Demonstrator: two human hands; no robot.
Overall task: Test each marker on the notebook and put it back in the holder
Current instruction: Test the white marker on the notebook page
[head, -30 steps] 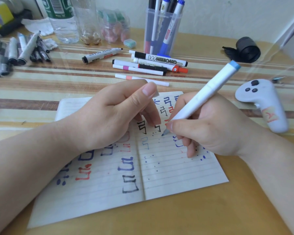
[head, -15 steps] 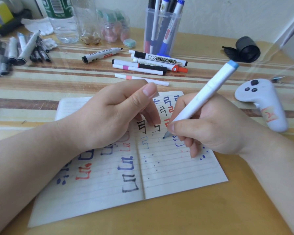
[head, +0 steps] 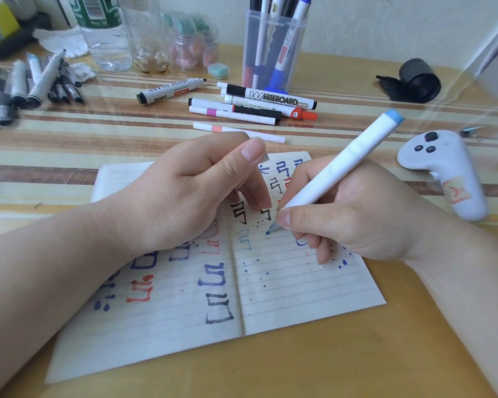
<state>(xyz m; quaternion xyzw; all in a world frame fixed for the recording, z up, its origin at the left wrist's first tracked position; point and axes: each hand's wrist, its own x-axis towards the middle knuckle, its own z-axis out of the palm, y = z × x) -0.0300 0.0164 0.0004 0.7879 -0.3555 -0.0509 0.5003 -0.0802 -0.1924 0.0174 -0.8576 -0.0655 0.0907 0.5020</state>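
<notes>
An open lined notebook [head: 299,282] lies on the table, covered in blue, red and black test marks. My right hand [head: 357,214] grips a white marker [head: 342,165] with a light-blue end, its blue tip touching the right page. My left hand [head: 184,196] rests on the notebook's fold with its fingertips on the page. A small white piece, apparently the marker's cap [head: 266,157], peeks out behind the thumb. The clear plastic holder [head: 273,53] stands at the back with several markers in it.
Several loose markers [head: 253,107] lie between notebook and holder, one more [head: 170,90] to their left. A pile of dark markers [head: 32,84] sits far left. Bottles [head: 107,33] and a jar stand at the back. A white controller [head: 449,173] and a black roll [head: 414,80] are on the right.
The marker tip has shifted slightly down and left on the right page. My left hand has stayed in place.
</notes>
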